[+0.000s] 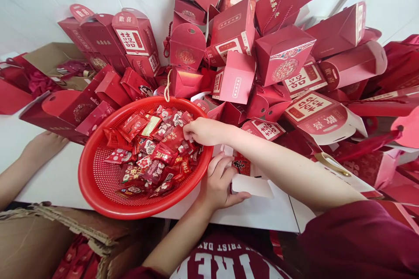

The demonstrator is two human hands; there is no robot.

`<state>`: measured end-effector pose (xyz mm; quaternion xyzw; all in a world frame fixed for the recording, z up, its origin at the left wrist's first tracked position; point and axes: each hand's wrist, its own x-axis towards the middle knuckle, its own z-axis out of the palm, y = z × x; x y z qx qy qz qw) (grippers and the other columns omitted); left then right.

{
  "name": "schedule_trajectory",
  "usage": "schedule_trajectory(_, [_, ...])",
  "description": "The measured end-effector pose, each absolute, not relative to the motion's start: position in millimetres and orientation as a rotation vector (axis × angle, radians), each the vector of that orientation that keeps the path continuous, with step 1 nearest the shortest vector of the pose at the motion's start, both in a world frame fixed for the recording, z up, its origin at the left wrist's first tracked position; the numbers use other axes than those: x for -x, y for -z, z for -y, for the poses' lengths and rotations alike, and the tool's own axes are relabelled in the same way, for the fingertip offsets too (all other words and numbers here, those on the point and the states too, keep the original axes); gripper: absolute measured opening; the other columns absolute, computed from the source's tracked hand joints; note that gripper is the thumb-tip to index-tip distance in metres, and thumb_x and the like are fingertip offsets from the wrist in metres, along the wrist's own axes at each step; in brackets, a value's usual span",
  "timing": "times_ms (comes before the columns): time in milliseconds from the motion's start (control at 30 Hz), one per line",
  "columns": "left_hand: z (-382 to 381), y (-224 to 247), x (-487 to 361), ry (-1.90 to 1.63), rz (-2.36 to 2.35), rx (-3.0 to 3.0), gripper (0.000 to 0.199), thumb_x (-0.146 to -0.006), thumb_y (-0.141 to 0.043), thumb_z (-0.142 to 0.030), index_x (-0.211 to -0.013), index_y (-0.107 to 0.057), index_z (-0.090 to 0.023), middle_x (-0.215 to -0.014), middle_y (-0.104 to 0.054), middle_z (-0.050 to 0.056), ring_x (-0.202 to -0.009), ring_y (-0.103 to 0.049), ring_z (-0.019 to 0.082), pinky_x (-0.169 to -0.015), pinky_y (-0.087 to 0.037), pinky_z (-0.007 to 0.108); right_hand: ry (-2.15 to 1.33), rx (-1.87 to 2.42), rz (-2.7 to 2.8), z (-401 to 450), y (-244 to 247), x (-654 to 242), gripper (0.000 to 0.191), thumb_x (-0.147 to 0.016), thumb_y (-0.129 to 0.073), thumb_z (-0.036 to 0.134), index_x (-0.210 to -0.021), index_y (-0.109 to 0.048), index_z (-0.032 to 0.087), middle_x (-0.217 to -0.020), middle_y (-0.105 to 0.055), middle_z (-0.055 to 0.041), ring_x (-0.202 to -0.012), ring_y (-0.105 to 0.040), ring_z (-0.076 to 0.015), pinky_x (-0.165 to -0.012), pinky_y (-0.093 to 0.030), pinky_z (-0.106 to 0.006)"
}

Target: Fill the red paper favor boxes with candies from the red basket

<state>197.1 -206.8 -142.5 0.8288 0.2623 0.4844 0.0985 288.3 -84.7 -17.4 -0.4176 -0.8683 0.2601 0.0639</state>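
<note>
A red plastic basket [85, 170] with mesh sides holds a heap of wrapped candies [153, 152], mostly red. My right hand [201, 131] reaches over its right rim, fingers curled down at the edge of the heap; what they pinch is hidden. My left hand [220, 179] is beside the basket, under my right forearm, its fingers and thumb around a small open candy box. The white inner flap [253, 186] of that box points to the right. A red packet [241, 165] with dark characters shows just beyond my left fingertips.
Folded red gift boxes [229, 78] pile up behind the basket and to the right. More boxes [127, 39] stand stacked at the back left. Another person's hand [46, 148] rests at the left. A torn cardboard carton [81, 222] is below the white table's [265, 220] front edge.
</note>
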Motion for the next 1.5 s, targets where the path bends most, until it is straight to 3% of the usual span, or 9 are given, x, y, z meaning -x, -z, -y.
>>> schedule_trajectory(267, [206.8, 140.4, -197.6, -1.431, -0.783, -2.438, 0.062, -0.09, -0.046, -0.073, -0.092, -0.07, -0.016, -0.116, -0.068, 0.017, -0.128, -0.053, 0.033, -0.112, -0.042, 0.045, -0.733, 1.14, 2.589, 81.7, 33.9, -292.1, 0.03, -0.086, -0.048, -0.002, -0.098, -0.07, 0.013, -0.095, -0.073, -0.0053, -0.085, -0.063, -0.0133, -0.085, -0.045, -0.025])
schedule_trajectory(500, [207.0, 139.0, -197.0, -1.412, -0.789, -2.442, 0.061, -0.09, -0.047, -0.072, -0.091, -0.071, -0.016, -0.116, -0.069, 0.016, -0.128, -0.053, 0.033, -0.111, -0.043, 0.046, -0.688, 1.106, 2.565, 87.2, 41.3, -297.5, 0.043, -0.082, -0.063, 0.005, -0.122, -0.062, 0.02, -0.123, -0.069, -0.0065, -0.109, -0.063, -0.0207, -0.088, -0.045, -0.031])
schedule_trajectory(567, [206.9, 139.3, -196.9, -1.412, -0.793, -2.444, 0.061, -0.09, -0.047, -0.073, -0.092, -0.072, -0.017, -0.116, -0.069, 0.016, -0.128, -0.054, 0.034, -0.112, -0.043, 0.047, -0.687, 1.124, 2.586, 88.6, 40.2, -297.4, 0.047, -0.08, -0.068, 0.007, -0.124, -0.06, 0.021, -0.123, -0.068, -0.0055, -0.109, -0.063, -0.0212, -0.085, -0.045, -0.031])
schedule_trajectory(800, [206.3, 140.6, -198.3, -1.447, -0.774, -2.442, 0.062, -0.092, -0.044, -0.072, -0.091, -0.071, -0.016, -0.116, -0.068, 0.016, -0.128, -0.053, 0.032, -0.115, -0.04, 0.047, -0.545, 1.092, 2.754, 91.7, 32.4, -292.8, 0.021, -0.087, -0.067, 0.013, -0.107, -0.07, 0.019, -0.116, -0.062, -0.0076, -0.101, -0.064, -0.0207, -0.076, -0.046, -0.029])
schedule_trajectory(933, [206.4, 143.8, -198.4, -1.441, -0.792, -2.449, 0.061, -0.09, -0.046, -0.072, -0.093, -0.072, -0.017, -0.112, -0.069, 0.016, -0.123, -0.055, 0.033, -0.112, -0.041, 0.049, -0.429, 1.19, 2.908, 90.6, 34.4, -280.9, 0.043, -0.086, -0.071, 0.021, -0.128, -0.063, 0.016, -0.121, -0.06, -0.0134, -0.108, -0.064, -0.0272, -0.082, -0.051, -0.034])
schedule_trajectory(1067, [206.1, 148.1, -197.9, -1.45, -0.808, -2.455, 0.06, -0.088, -0.05, -0.072, -0.097, -0.074, -0.018, -0.105, -0.069, 0.014, -0.117, -0.056, 0.032, -0.108, -0.043, 0.046, -0.183, 1.173, 2.993, 89.4, 43.2, -264.7, 0.058, -0.079, -0.079, 0.029, -0.13, -0.059, 0.012, -0.129, -0.056, -0.0175, -0.113, -0.062, -0.0329, -0.084, -0.055, -0.04])
schedule_trajectory(1233, [205.9, 148.1, -197.6, -1.436, -0.772, -2.469, 0.061, -0.09, -0.048, -0.071, -0.104, -0.074, -0.018, -0.109, -0.07, 0.013, -0.116, -0.055, 0.031, -0.106, -0.043, 0.043, -0.026, 1.099, 3.005, 88.0, 51.1, -255.7, 0.047, -0.083, -0.075, 0.026, -0.124, -0.06, 0.011, -0.128, -0.057, -0.0191, -0.107, -0.064, -0.0331, -0.086, -0.054, -0.044])
schedule_trajectory(1400, [206.0, 145.7, -197.4, -1.451, -0.801, -2.485, 0.063, -0.09, -0.045, -0.073, -0.098, -0.074, -0.017, -0.107, -0.069, 0.014, -0.12, -0.055, 0.032, -0.11, -0.042, 0.046, -0.122, 1.055, 2.989, 85.7, 39.6, -263.9, 0.026, -0.099, -0.054, 0.03, -0.121, -0.063, 0.017, -0.119, -0.064, -0.013, -0.103, -0.066, -0.0257, -0.078, -0.05, -0.034])
schedule_trajectory(1500, [206.0, 143.3, -196.8, -1.45, -0.799, -2.487, 0.064, -0.091, -0.042, -0.073, -0.093, -0.072, -0.017, -0.11, -0.069, 0.015, -0.123, -0.055, 0.032, -0.112, -0.041, 0.047, -0.278, 1.047, 2.881, 93.4, 23.9, -277.0, 0.02, -0.1, -0.054, 0.027, -0.111, -0.066, 0.016, -0.11, -0.068, -0.0107, -0.099, -0.065, -0.0226, -0.075, -0.046, -0.03])
